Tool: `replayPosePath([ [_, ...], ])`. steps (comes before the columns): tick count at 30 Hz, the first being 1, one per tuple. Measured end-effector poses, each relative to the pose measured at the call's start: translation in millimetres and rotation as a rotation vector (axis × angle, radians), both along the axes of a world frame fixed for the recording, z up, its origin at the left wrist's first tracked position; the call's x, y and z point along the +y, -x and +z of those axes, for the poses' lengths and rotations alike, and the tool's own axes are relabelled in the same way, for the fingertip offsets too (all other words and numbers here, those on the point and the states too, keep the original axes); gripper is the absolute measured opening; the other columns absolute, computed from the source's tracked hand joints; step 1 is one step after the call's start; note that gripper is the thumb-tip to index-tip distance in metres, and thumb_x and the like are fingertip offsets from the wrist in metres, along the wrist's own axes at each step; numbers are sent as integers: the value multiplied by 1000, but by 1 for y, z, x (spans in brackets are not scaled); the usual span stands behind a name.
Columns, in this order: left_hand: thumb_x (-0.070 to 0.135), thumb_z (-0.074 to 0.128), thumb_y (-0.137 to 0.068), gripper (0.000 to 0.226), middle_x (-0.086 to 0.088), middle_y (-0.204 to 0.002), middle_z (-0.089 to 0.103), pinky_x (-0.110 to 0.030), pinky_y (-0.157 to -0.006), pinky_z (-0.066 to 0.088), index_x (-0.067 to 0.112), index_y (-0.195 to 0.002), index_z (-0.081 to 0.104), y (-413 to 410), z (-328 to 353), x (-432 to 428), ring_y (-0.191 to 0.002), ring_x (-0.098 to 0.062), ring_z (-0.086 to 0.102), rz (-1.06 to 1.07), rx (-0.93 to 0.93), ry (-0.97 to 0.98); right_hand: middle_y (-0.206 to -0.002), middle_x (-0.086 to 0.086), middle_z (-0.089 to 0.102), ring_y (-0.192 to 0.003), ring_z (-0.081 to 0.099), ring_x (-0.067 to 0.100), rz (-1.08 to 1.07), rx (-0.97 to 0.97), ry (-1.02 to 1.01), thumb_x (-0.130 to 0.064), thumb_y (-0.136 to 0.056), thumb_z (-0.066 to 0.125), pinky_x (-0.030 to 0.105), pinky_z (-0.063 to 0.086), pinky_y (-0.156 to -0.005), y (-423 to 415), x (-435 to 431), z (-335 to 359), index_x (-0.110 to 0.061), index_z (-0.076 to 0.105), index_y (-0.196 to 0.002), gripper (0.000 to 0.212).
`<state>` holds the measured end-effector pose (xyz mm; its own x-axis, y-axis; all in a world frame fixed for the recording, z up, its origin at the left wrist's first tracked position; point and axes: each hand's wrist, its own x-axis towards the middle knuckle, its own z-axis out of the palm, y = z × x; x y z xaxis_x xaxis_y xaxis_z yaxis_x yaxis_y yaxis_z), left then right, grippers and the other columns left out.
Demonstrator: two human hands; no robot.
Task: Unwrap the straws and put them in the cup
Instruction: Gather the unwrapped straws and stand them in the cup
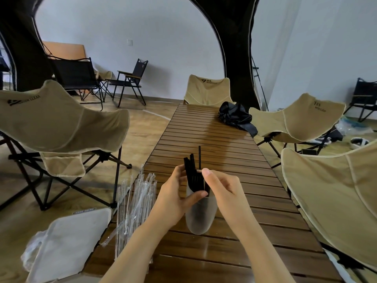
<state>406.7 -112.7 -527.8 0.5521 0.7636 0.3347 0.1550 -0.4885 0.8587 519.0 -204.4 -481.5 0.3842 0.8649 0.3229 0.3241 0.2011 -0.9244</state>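
1. The cup [201,213], a plain grey-beige one, stood on the slatted wooden worktop [204,129], near its close end and between the person's two forearms.
2. A bundle of black straws [193,176] stood in the cup, leaning slightly to the left and rising well above the rim.
3. A single straw [199,158], thinner in appearance, stood taller than the bundle and just to its right.
4. The left hand [173,197] gripped the bundle at the cup mouth. Its fingers curled behind the straws and its thumb lay across the front at the rim.
5. The right hand [222,186] was held at the right side of the cup mouth with its fingers curled. One fingertip sat just beside the base of the single straw. It could not be told whether that hand pinched the straw or only touched it.
6. A pile of clear plastic wrappers [134,201] lay on the left edge of the worktop, just beside the left forearm. It could not be told whether any of them contained a straw.
7. A crumpled black bag [234,117] lay at the far right of the worktop, well apart from the cup.
8. Beige folding chairs [61,123] stood along both sides and at the far end of the worktop.
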Motion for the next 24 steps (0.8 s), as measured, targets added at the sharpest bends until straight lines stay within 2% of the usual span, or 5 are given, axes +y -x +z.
replayPosePath([
  [5,64,69,-61,82,20,-121,60,-34,-101,48,30,-131,43,1,3,-1,-117,1,54,5,-20,-7,-85,-7,68,-82,63,6,-41,-120,-83,-32,-90,56,18,50,-76,1,4,-5,-14,71,-93,23],
  [8,57,74,-63,78,24,-123,57,-23,-101,44,38,-129,38,1,2,0,-119,6,50,15,3,-10,-106,-10,60,-102,56,1,-233,-275,-199,-51,-82,50,13,46,-86,-7,7,-10,-20,66,-109,44],
  [13,49,78,-65,81,26,-126,50,-3,-89,34,39,-132,32,1,1,2,-117,9,45,33,19,-18,-135,-8,48,-122,45,4,-370,17,-3,-57,-87,40,23,37,-98,-24,8,-22,-25,43,-136,59],
  [17,40,76,-73,68,31,-119,50,3,-88,35,40,-128,35,0,3,1,-111,19,44,63,-6,-44,-126,-3,59,-113,53,2,-145,136,103,-40,-94,34,6,37,-83,-29,9,-29,-20,50,-133,46],
  [24,37,71,-79,64,25,-120,56,-25,-105,43,29,-135,41,-1,12,1,-119,5,50,45,-149,-35,-117,-7,63,-109,56,-7,80,11,104,-27,-81,43,5,42,-84,-19,6,-29,-20,57,-121,43],
])
